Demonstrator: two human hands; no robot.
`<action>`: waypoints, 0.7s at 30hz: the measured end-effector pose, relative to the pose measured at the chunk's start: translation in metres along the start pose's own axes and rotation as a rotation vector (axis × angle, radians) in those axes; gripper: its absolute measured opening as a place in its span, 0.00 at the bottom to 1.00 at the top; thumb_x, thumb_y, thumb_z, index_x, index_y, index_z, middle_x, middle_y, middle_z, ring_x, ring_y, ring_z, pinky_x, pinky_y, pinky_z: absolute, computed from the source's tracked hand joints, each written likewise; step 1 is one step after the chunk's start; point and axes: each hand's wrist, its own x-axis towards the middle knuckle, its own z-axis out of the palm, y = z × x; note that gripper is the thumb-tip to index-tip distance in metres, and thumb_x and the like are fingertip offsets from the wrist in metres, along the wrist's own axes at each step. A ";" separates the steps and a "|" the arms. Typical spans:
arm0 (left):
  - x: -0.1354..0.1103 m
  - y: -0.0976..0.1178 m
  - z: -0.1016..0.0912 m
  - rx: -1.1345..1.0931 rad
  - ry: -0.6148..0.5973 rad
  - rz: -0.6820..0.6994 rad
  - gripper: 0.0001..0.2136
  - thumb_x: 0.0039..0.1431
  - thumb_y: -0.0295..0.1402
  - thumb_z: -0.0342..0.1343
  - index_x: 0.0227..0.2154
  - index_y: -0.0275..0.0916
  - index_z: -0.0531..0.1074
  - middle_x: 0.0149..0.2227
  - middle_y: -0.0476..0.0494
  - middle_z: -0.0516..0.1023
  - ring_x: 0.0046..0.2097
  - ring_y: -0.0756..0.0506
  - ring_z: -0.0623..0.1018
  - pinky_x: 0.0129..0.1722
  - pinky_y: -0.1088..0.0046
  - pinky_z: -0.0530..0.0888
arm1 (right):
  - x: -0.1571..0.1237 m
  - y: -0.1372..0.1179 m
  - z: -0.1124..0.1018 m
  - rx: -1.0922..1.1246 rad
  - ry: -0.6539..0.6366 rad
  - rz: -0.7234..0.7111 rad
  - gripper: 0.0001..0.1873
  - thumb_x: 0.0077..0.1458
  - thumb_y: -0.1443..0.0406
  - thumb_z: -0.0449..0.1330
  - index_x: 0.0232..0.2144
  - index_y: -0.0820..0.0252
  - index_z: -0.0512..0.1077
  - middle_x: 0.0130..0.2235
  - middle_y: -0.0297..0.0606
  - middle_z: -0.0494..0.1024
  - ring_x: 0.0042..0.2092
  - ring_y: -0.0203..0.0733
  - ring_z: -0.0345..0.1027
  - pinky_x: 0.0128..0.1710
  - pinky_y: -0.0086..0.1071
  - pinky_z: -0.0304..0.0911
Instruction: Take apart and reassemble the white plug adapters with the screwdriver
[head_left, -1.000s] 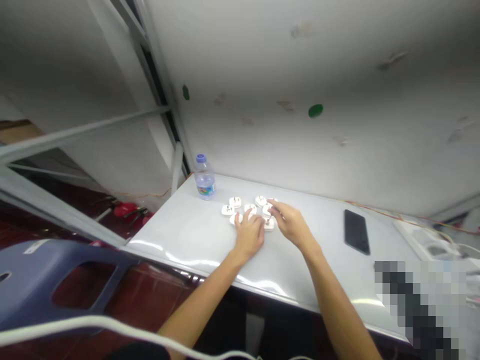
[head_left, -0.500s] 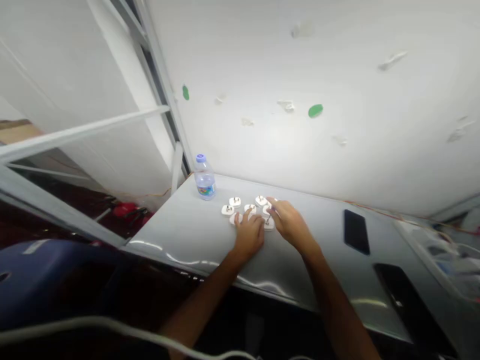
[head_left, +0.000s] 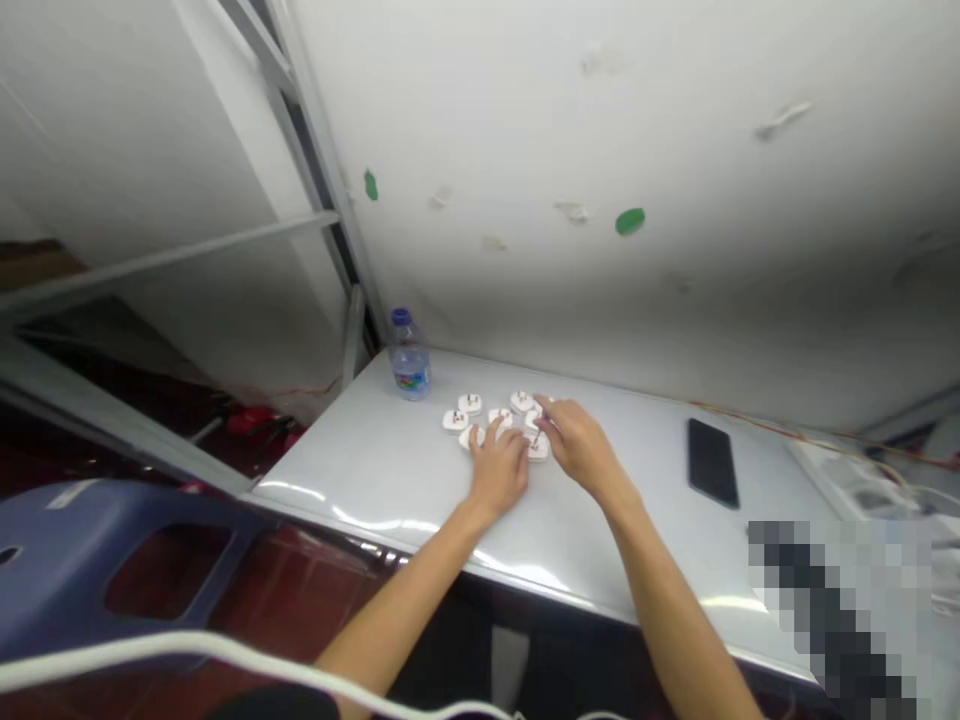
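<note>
Several white plastic mains plugs, lying pin side up, form a tight group on the white table top (head_left: 360, 470). My left hand (head_left: 499, 470) rests over the front left of the group, its fingertips on a white plug (head_left: 470, 437). My right hand (head_left: 577, 450) reaches in from the right, its fingertips at a plug (head_left: 534, 420). A thin metal item (head_left: 537, 438) shows just below those fingers, too small to name. Other plugs (head_left: 470, 404) stand farther back, and my hands partly hide some of the group.
A plastic water bottle (head_left: 409, 362) stands at the back left of the table, and a black smartphone (head_left: 712, 463) lies to the right. Behind is a white wall (head_left: 600, 300) with green marks. A blue stool (head_left: 112, 560) stands below left, and a white cable (head_left: 187, 650) crosses the view's bottom.
Both hands stay almost still over the plugs, and the plugs have not visibly moved. The picture's brightness shifts between frames.
</note>
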 end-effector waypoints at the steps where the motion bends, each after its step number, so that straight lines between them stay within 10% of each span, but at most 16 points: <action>1: 0.000 0.000 0.000 0.002 0.000 0.000 0.10 0.65 0.30 0.48 0.42 0.45 0.74 0.50 0.43 0.78 0.65 0.37 0.62 0.63 0.39 0.50 | 0.000 0.000 -0.001 -0.013 -0.002 0.007 0.21 0.68 0.63 0.46 0.60 0.60 0.63 0.42 0.48 0.77 0.44 0.53 0.70 0.45 0.47 0.70; 21: 0.001 0.003 -0.003 -0.003 0.006 -0.008 0.08 0.65 0.33 0.50 0.42 0.44 0.73 0.49 0.43 0.78 0.65 0.36 0.63 0.63 0.38 0.50 | 0.000 0.000 -0.004 0.092 -0.030 0.017 0.22 0.67 0.67 0.45 0.59 0.59 0.65 0.45 0.47 0.78 0.48 0.50 0.71 0.49 0.47 0.69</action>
